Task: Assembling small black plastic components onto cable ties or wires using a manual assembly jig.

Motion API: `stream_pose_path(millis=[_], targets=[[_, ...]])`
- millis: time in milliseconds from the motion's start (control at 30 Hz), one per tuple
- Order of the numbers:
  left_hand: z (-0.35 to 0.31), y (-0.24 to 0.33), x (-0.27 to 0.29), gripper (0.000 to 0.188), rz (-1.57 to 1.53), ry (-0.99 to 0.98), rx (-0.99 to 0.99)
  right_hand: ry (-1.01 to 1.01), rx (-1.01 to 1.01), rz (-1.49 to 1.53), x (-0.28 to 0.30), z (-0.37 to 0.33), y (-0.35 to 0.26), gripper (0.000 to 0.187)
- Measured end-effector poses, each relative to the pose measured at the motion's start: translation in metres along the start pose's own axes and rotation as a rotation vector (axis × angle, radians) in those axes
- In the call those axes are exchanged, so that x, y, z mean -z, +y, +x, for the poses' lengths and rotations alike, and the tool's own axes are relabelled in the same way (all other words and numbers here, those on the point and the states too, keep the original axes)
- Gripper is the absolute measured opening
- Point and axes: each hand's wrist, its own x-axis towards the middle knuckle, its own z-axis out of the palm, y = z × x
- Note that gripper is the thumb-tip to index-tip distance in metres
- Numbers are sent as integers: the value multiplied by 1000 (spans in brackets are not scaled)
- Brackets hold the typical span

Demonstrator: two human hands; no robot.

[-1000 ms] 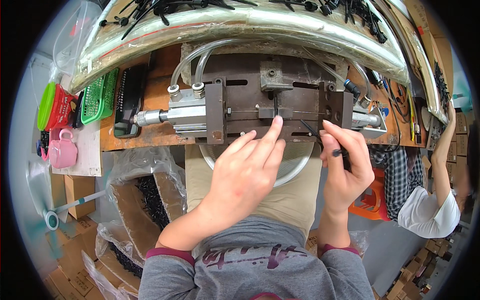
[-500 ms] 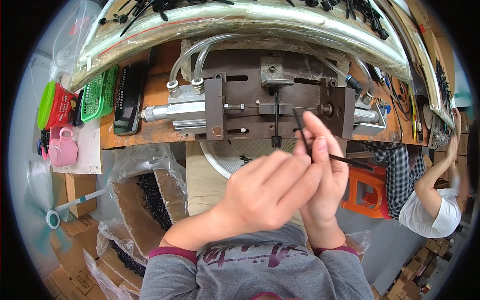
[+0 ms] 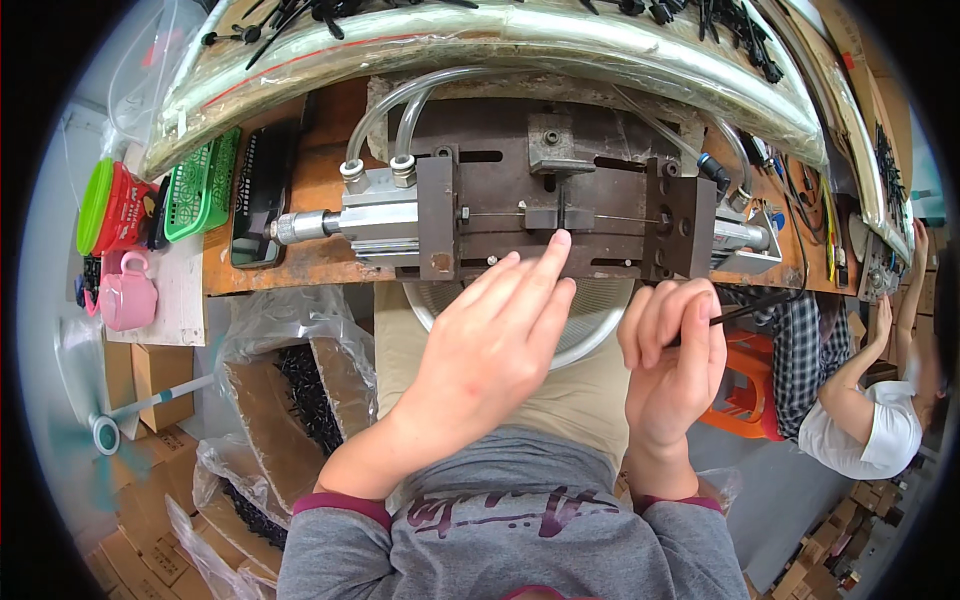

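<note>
My left hand (image 3: 490,345) reaches over the front edge of a dark metal fixture (image 3: 505,185), its fingers stretched out. One fingertip is at the lower end of a black cable tie (image 3: 562,203), which stands upright in the small block at the fixture's middle. That fingertip hides the tie's lower end. To the right, my right hand (image 3: 672,360) is closed in a pinch around thin black cable ties (image 3: 757,306), whose free ends stick out to the right. How many it holds cannot be made out.
Air cylinders (image 3: 380,220) flank the fixture. Black parts lie on the plastic-wrapped shelf (image 3: 480,45). A white basket (image 3: 590,345) sits below the bench edge. Lined boxes (image 3: 270,430) of black pieces stand left; a co-worker (image 3: 860,420) and orange stool (image 3: 745,385) are right.
My hands have parted: the left moved forward to the fixture, the right drew aside with the cable ties. The tie in the block no longer hangs visibly past the front edge.
</note>
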Motion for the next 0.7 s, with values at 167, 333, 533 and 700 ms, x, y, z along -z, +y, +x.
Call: stream_pose_path(millis=[167,333,533,700], targets=[[11,-2,0,26,114,-31,-8,-26,-85,124,-3,-1,-11,52],[11,3,5,28,112,-112,95,206,151,-409,-4,0,-21,40],[19,11,18,30,-205,197,-52,107,-32,-449,-15,11,-40,24],[23,9,30,29,-255,277,-84,-159,-322,-159,-20,44,-46,14]])
